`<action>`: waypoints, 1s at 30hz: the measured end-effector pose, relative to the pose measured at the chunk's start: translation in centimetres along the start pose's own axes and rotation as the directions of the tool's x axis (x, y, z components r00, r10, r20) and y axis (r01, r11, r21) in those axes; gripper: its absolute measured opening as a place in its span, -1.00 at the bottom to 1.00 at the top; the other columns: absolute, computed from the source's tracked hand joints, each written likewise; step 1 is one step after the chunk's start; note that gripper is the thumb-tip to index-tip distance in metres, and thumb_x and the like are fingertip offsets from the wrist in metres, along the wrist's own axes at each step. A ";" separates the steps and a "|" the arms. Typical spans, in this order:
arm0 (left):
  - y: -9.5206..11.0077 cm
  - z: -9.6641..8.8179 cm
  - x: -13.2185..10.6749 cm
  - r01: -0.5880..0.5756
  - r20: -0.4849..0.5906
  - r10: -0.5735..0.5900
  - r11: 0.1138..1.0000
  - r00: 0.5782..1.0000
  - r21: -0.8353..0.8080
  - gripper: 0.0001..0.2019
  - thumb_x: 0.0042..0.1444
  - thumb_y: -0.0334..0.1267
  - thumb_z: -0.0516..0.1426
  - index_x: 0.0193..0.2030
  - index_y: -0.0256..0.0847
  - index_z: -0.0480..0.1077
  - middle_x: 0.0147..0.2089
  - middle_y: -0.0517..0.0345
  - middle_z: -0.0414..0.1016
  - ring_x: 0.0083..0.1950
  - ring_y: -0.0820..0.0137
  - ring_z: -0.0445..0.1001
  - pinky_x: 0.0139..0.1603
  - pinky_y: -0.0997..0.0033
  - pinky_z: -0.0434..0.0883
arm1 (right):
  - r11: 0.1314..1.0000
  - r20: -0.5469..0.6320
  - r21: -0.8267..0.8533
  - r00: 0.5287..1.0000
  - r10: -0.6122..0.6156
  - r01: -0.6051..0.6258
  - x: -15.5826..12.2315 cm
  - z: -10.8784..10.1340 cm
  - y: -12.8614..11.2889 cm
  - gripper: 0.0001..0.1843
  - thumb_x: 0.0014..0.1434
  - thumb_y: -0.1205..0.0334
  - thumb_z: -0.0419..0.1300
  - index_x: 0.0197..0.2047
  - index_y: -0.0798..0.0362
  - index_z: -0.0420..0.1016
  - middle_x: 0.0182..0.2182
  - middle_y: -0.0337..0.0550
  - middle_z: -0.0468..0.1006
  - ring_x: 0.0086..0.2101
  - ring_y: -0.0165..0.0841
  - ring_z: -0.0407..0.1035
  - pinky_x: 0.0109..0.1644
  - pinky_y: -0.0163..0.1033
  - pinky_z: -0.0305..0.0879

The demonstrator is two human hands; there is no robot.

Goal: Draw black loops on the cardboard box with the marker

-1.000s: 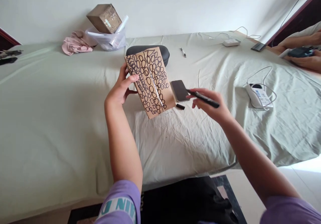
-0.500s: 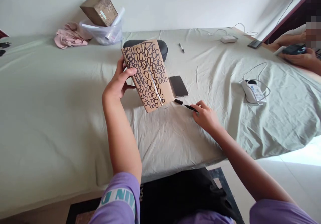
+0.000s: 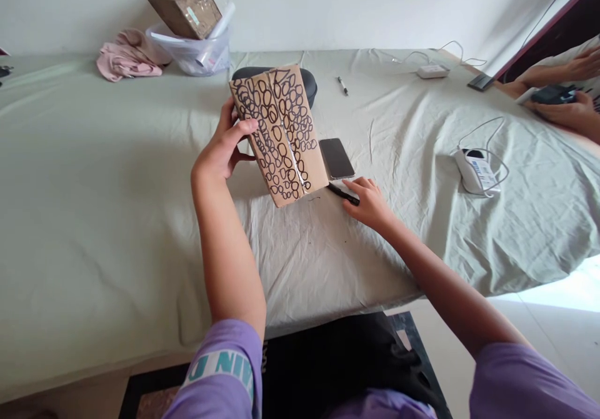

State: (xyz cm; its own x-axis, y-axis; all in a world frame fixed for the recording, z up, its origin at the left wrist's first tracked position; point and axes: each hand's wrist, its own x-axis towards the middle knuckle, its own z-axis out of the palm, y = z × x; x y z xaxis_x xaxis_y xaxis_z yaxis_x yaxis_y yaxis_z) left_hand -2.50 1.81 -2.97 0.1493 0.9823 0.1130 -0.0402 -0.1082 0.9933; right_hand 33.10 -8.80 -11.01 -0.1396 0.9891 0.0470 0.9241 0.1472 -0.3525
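- Closer to the box [image 3: 300,137] now than half a second ago with the right hand [image 3: 370,207].
- Pinching a black marker [image 3: 344,194] there, just beside the box's lower right corner.
- Gripping the box's left side with the left hand [image 3: 222,147].
- Right of the box, a phone [image 3: 337,158]; behind it, a black case [image 3: 309,86] and white wall [image 3: 328,12]; all around, a wrinkly green sheet [image 3: 140,187].

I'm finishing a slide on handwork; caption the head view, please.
Left hand holding a loop-covered cardboard box, right hand gripping a black marker near a dark phone.
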 end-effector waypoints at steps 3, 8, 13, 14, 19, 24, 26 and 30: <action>0.1 0.3 -0.1 0.007 -0.007 -0.007 1.000 1.000 -0.014 0.02 -0.19 0.16 0.53 0.40 0.11 0.22 0.57 -0.04 0.26 0.47 -0.24 0.34 0.04 -0.16 0.67 | 0.986 -0.092 -0.002 0.982 0.167 -0.168 3.7 0.2 -1.6 0.00 0.39 -0.13 0.27 0.69 0.26 0.22 0.37 0.43 0.45 0.38 0.34 0.26 0.45 0.33 0.25; 0.0 0.5 -0.3 -0.013 -0.008 0.012 0.999 1.000 -0.032 -0.13 -0.09 0.12 0.50 0.35 0.14 0.29 0.58 0.06 0.29 0.50 -0.19 0.35 0.05 -0.10 0.73 | 0.916 -0.071 0.061 0.914 0.400 -0.397 11.4 0.9 -3.8 0.19 0.17 0.05 0.52 0.66 0.37 0.11 0.46 0.63 0.30 0.46 0.39 0.19 0.52 0.36 0.13; -0.1 0.5 -0.7 0.016 -0.028 -0.017 0.999 0.999 -0.030 -0.24 -0.04 0.15 0.44 0.28 0.15 0.32 0.69 0.11 0.20 0.58 -0.21 0.33 -0.06 0.09 0.76 | 0.626 -0.002 0.698 0.873 0.489 -0.349 13.5 0.7 -2.9 -0.32 -0.14 0.24 0.55 0.08 0.18 0.57 0.11 0.30 0.63 0.30 0.26 0.44 0.47 0.30 0.34; -0.1 0.5 -0.7 0.021 -0.028 -0.022 0.999 0.999 -0.031 -0.24 -0.03 0.14 0.43 0.30 0.16 0.31 0.69 0.11 0.19 0.59 -0.20 0.33 -0.07 0.11 0.76 | 0.557 0.020 0.770 0.884 0.467 -0.311 13.5 0.7 -2.6 -0.51 -0.08 0.19 0.50 -0.06 0.13 0.56 -0.03 0.19 0.67 0.19 0.18 0.54 0.38 0.25 0.45; -0.4 0.1 -0.9 0.023 -0.015 -0.023 0.999 1.000 -0.039 -0.16 -0.01 0.16 0.41 0.41 0.19 0.25 0.66 0.04 0.23 0.52 -0.18 0.40 -0.05 0.10 0.75 | 0.227 0.031 0.968 0.950 0.311 -0.106 13.8 -1.8 -2.7 -0.71 0.12 0.01 0.25 -0.14 -0.04 0.41 -0.21 -0.07 0.66 -0.06 -0.08 0.64 0.12 0.12 0.67; -0.3 -0.3 -1.5 0.016 -0.025 -0.016 1.000 1.000 -0.013 -0.23 0.07 0.13 0.36 0.39 0.19 0.23 0.66 0.04 0.22 0.49 -0.15 0.43 -0.07 0.16 0.74 | -0.030 -0.090 0.995 0.996 0.011 0.091 11.6 -8.4 -6.0 -0.45 0.32 -0.09 0.11 0.24 0.04 0.48 0.02 0.09 0.70 0.19 0.10 0.58 0.24 0.41 0.57; -0.1 -0.3 -1.6 0.016 -0.034 -0.016 1.000 0.999 -0.007 -0.25 0.08 0.11 0.35 0.39 0.19 0.24 0.66 0.03 0.22 0.49 -0.15 0.43 -0.11 0.19 0.73 | 0.095 -0.103 0.990 0.995 -0.001 0.102 9.6 -10.5 -7.9 -0.31 0.45 -0.24 -0.01 0.39 0.04 0.45 0.10 0.19 0.69 0.25 0.16 0.53 0.23 0.42 0.53; 0.2 -0.4 -1.5 0.009 -0.056 -0.010 1.000 0.998 -0.011 -0.24 0.10 0.11 0.37 0.42 0.20 0.25 0.66 -0.01 0.22 0.44 -0.12 0.45 -0.12 0.19 0.73 | 0.063 -0.096 0.992 0.983 -0.156 0.107 5.7 -11.5 -12.0 -0.11 0.48 -0.51 -0.15 0.50 -0.06 0.40 0.14 0.17 0.68 0.22 0.16 0.54 0.17 0.40 0.54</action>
State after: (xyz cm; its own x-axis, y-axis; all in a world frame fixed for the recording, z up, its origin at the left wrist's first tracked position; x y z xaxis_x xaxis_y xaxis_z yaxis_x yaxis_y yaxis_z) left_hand -3.17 0.34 -2.96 0.0938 0.9904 0.1019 -0.0499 -0.0975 0.9940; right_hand 25.30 -4.84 4.19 -0.2472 0.9500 0.1910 -0.3097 0.1093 -0.9445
